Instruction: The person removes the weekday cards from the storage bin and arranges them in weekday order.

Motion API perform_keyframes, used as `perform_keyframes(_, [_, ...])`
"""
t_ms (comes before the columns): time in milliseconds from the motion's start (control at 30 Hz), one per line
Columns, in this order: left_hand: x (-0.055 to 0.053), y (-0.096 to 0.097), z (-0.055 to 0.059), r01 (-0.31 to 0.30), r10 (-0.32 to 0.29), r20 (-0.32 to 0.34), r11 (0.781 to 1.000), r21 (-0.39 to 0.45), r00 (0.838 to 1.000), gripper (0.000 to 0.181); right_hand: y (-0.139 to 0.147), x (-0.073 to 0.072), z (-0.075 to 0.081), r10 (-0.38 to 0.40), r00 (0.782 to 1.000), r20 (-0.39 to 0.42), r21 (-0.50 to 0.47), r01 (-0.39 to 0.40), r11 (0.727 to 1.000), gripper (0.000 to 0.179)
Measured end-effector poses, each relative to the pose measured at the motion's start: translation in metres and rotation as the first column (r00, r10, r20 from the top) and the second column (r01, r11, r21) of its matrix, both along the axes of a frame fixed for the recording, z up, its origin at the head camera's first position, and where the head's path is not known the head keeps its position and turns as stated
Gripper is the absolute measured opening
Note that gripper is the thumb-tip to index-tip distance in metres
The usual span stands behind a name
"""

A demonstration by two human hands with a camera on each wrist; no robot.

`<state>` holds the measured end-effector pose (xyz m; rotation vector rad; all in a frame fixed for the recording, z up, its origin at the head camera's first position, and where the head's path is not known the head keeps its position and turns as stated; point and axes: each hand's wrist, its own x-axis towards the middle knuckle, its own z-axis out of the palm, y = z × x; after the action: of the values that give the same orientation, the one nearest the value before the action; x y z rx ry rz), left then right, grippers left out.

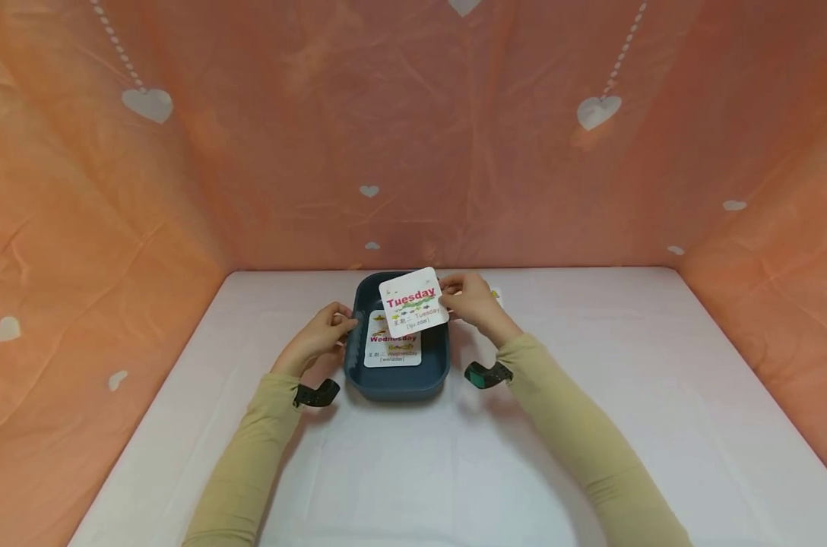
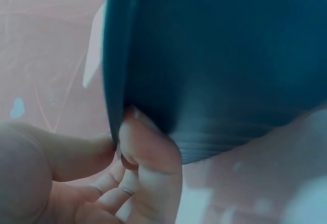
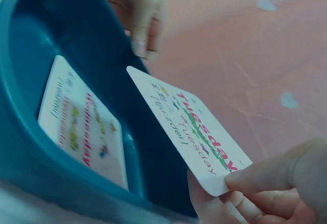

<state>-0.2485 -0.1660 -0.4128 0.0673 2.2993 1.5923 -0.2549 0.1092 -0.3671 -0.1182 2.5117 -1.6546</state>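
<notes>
My right hand (image 1: 473,301) pinches the Tuesday flash card (image 1: 414,302) by its right edge, between thumb and fingers. The card is tilted above the blue plastic tray (image 1: 396,386). Inside the tray the Wednesday flash card (image 1: 393,351) lies face up, its upper part overlapped by the Tuesday card in the head view. At the tray's left side, my left hand (image 1: 324,332) pinches the rim. In the left wrist view thumb and forefinger (image 2: 150,147) meet on either side of the tray wall (image 2: 116,71). The right wrist view shows both cards' printed faces.
Behind my right hand another white card (image 1: 497,295) shows partly on the white tabletop (image 1: 400,471). An orange cloth with pale hearts (image 1: 413,152) hangs at the back and both sides. Each wrist wears a dark strap-on camera (image 1: 487,374).
</notes>
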Motion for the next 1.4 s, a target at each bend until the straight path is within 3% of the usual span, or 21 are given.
perform_keyframes(200, [0.0, -0.001, -0.002, -0.002, 0.002, 0.008, 1.0, 0.024, 1.0, 0.019, 0.028, -0.002, 0.006, -0.031, 0.999, -0.006, -0.036, 0.031, 0.999, 0.032])
perform_keyframes(533, [-0.002, 0.0, 0.0, 0.012, -0.012, 0.011, 1.0, 0.003, 1.0, 0.018, 0.077, -0.009, 0.01, -0.11, 0.992, 0.066, -0.067, 0.115, 0.991, 0.035])
perform_keyframes(1033, [-0.001, -0.003, -0.002, 0.002, -0.002, 0.009, 1.0, 0.013, 1.0, 0.019, 0.127, -0.012, -0.009, -0.185, 0.978, 0.101, -0.034, 0.189, 0.981, 0.04])
perform_keyframes(1400, [-0.001, 0.0, 0.0, -0.008, 0.008, 0.017, 1.0, 0.01, 1.0, 0.019, 0.156, -0.001, -0.029, -0.229, 0.964, 0.135, -0.014, 0.233, 0.972, 0.043])
